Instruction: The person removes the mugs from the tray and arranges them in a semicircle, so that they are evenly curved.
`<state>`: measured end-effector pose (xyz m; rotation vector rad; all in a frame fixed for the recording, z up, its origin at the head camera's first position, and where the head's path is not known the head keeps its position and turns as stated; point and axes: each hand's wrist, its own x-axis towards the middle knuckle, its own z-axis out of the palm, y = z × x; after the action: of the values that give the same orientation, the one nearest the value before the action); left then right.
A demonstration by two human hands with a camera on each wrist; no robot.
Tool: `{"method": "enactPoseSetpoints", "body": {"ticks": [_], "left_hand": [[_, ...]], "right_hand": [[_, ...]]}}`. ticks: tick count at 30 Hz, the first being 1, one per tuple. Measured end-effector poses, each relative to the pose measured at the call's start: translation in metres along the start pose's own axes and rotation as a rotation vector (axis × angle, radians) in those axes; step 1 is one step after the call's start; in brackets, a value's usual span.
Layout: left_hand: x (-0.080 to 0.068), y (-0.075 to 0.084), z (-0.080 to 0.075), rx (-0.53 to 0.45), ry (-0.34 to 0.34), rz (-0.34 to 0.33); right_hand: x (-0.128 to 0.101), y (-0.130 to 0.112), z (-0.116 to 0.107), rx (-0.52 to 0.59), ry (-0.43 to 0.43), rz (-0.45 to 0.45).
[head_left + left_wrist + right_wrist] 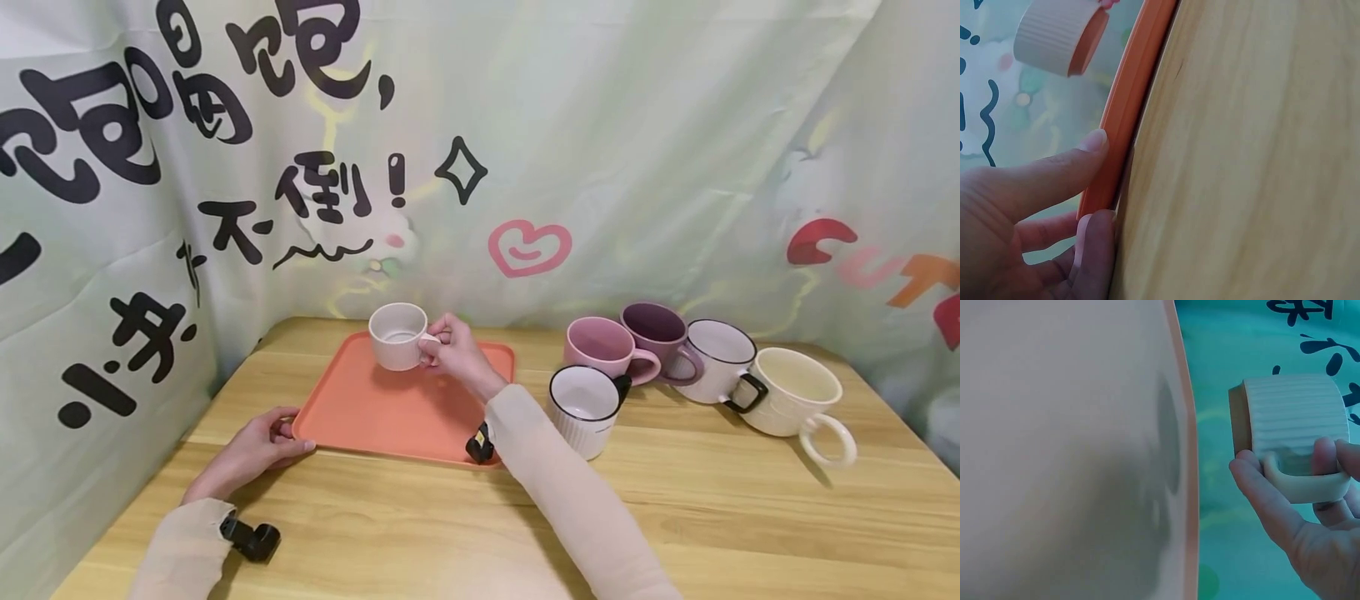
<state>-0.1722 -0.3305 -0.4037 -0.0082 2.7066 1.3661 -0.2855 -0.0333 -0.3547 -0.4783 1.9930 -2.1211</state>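
Observation:
By its handle, my right hand (457, 354) grips a white ribbed mug (397, 337) over the back left of an orange tray (390, 417). The mug is upright, and in the right wrist view its ribbed side (1294, 419) and unglazed base show above the tray surface. Fingers pass through the handle loop. At the tray's front left corner, my left hand (258, 450) holds the rim, thumb along the front edge and fingers curled at the side. The left wrist view shows that thumb (1088, 147) on the tray's orange edge (1125, 112).
Right of the tray stand a white ribbed mug with black rim (581, 412), a pink mug (600, 346), a purple mug (654, 333), a white black-handled mug (708, 362) and a cream ring-handled mug (791, 392). A printed curtain (637, 167) hangs behind the wooden table (712, 517).

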Motion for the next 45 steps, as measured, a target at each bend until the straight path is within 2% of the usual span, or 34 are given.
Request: {"method": "enactPoseSetpoints", "body": {"ticks": [8,22,39,45], "left_hand": [[0.0,-0.002,-0.001,0.005,-0.001,0.001],[0.001,-0.001,-0.002,-0.008,-0.014,0.005],[0.002,-0.001,0.0,-0.014,-0.016,-0.009],[0.001,0.0,0.001,-0.009,-0.008,-0.003]], "right_hand": [[-0.013,-0.004,-0.01,-0.038,0.009,-0.024],[-0.033,-0.022,-0.021,-0.019,0.031,0.016],[-0.049,-0.039,-0.037,-0.068,0.104,-0.041],[-0.053,-0.045,-0.046,-0.044,0.121,-0.05]]}}
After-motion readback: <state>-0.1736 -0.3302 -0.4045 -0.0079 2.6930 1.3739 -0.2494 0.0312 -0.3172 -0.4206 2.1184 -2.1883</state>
